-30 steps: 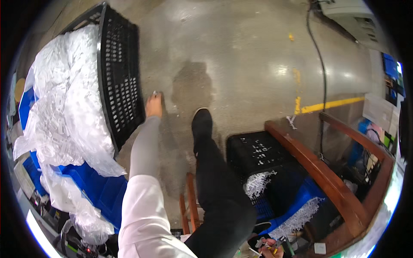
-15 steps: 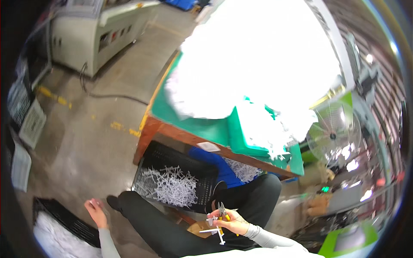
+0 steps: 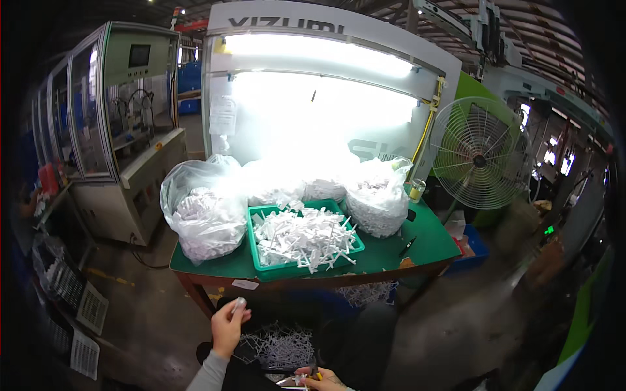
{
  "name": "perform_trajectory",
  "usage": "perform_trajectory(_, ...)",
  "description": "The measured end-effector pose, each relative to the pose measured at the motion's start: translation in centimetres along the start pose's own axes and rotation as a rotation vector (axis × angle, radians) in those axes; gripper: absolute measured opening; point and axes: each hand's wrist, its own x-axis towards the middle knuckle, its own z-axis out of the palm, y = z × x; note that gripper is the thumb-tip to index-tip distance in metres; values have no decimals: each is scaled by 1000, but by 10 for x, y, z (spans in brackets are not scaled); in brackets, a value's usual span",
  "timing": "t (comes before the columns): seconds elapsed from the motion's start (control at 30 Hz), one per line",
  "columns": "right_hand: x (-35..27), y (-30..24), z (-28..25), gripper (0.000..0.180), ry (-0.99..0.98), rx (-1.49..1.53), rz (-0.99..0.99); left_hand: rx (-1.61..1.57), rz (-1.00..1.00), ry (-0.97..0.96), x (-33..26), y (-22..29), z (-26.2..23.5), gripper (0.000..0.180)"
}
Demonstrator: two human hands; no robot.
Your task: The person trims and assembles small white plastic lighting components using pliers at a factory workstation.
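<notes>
My left hand (image 3: 227, 328) is raised in front of the table's near edge, with its fingers pinched on a small pale plastic piece (image 3: 239, 302). My right hand (image 3: 321, 378) sits at the bottom edge of the picture and grips a small cutter with a yellow handle (image 3: 315, 371) next to a white plastic part (image 3: 291, 380). Between the hands, on my lap, lies a black crate (image 3: 280, 345) of white plastic sprues. Ahead stands a green tray (image 3: 258, 251) heaped with white plastic parts on a green-topped table (image 3: 424, 244).
Three clear bags of white parts (image 3: 202, 212) stand behind the tray under a bright work lamp. A floor fan (image 3: 479, 153) is at the right, a grey machine cabinet (image 3: 124, 124) at the left. Black crates (image 3: 59, 287) sit on the floor at my left.
The view has swung up from the floor and crates to the table. My left hand came off a crate's edge and now holds a small piece up.
</notes>
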Motion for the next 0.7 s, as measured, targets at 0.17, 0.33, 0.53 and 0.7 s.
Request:
perform_trajectory(0.17, 10, 10, -3, 25, -126, 18, -137, 164, 73, -255, 41, 82, 100, 26)
perform_trajectory(0.33, 21, 6, -16, 38, -329, -116, 38, 397, 184, -215, 127, 81, 116, 25)
perform_trajectory(0.53, -2, -42, -14, 27, -279, 213, -102, 858, 524, -127, 128, 92, 105, 29)
perform_trajectory(0.7, 23, -165, -31, 33, -550, 39, -288, 546, 176, -304, 69, 97, 103, 40)
